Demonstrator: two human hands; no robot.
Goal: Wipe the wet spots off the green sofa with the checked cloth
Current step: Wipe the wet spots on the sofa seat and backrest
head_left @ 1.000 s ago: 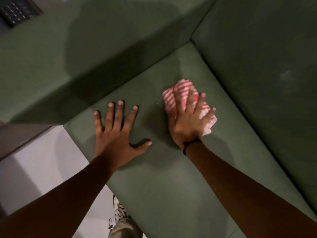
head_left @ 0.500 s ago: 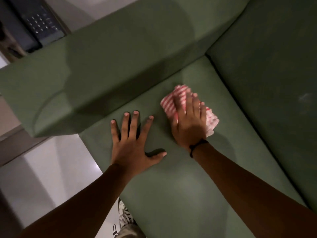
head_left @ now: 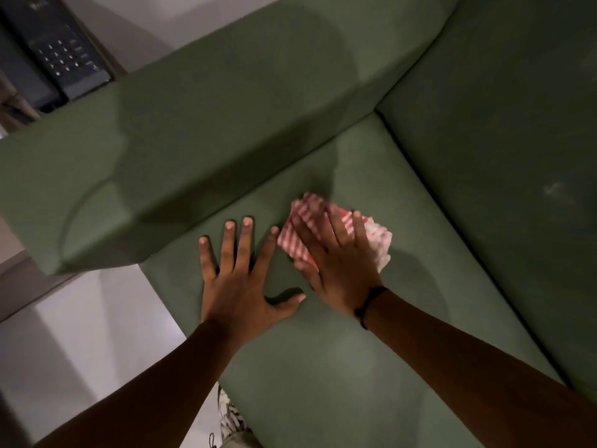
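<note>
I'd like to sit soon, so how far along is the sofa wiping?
Done: the front of the seat cushion shows no spots I can make out. In hand: the right hand presses the bunched checked cloth on the seat, blurred as if mid-stroke; the left hand rests flat beside it. Left: a pale mark on the backrest looks untouched; wet or not, I cannot tell.

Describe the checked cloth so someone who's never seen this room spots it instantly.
Find the green sofa, then its seat cushion beside the armrest. The checked cloth lies bunched there under the flat right hand. It is the only red-and-white thing on plain green upholstery.
</note>
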